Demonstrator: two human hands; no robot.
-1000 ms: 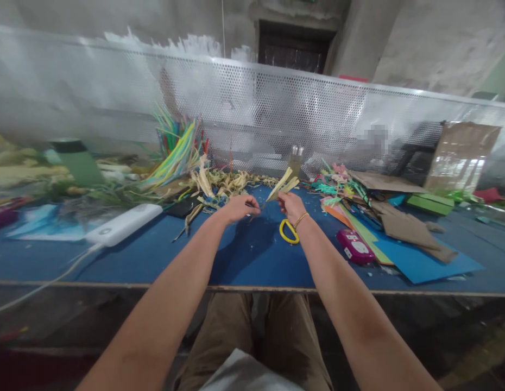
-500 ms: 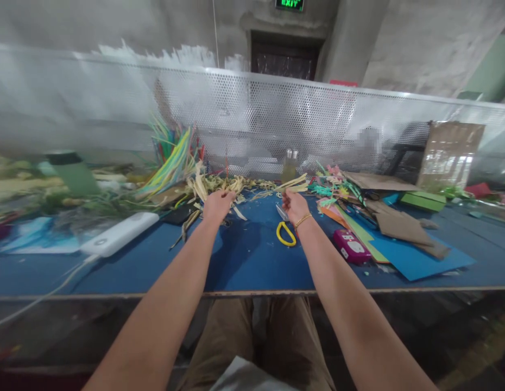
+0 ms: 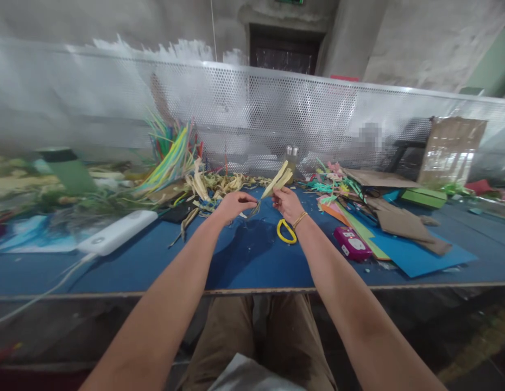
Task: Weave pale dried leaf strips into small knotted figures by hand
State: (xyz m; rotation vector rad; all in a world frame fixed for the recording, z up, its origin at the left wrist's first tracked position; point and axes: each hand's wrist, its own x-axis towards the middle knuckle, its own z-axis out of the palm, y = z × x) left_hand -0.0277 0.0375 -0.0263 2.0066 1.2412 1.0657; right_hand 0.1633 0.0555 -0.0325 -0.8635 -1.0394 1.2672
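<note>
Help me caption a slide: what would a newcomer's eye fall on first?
Probably the pale strips held in the right hand at the center, with the left hand at their lower end. Next, the yellow loop on the blue tabletop just below the right hand, and the colorful strands at the back left.

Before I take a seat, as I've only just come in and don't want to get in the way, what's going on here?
A person is handling pale strips over a blue table. The right hand holds them up, and the left hand is at their narrow lower end; whether it grips them is hard to tell. A yellow handle lies below the right hand, a purple box farther right, and a dry heap behind the left hand.
</note>
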